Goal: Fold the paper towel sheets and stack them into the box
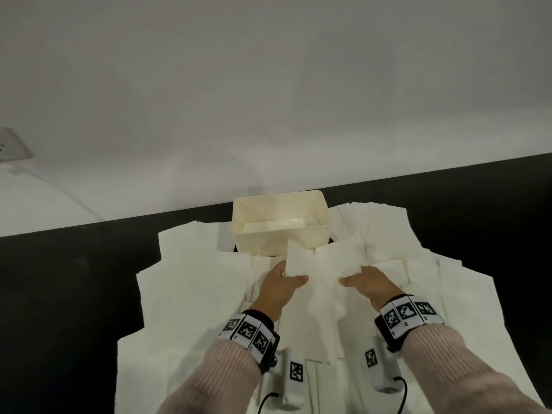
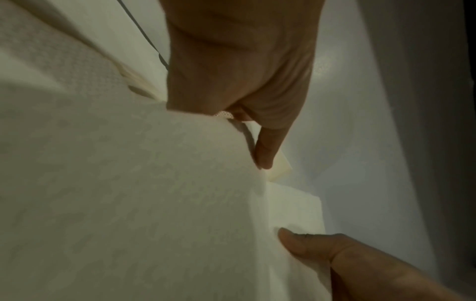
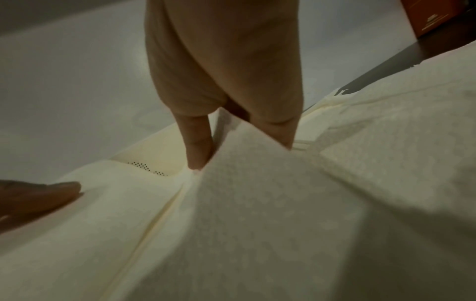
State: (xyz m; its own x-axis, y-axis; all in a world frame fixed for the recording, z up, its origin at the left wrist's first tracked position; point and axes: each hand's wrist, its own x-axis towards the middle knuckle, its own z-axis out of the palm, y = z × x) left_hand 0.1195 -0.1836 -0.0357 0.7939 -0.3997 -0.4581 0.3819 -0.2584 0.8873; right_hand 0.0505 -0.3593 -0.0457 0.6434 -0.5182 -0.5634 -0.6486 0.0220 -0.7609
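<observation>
A white paper towel sheet is lifted between both hands, just in front of the cream box. My left hand pinches its left edge between thumb and fingers. My right hand pinches its right edge the same way. In the left wrist view the sheet fills the frame, with the thumb pressed on it. In the right wrist view the fingers sit behind the sheet and the box shows beyond. Folded white sheets lie inside the box.
Several loose paper towel sheets cover the black table around and under my hands. The box stands at the table's far edge, with a pale floor beyond. An orange carton shows at the far right in the right wrist view.
</observation>
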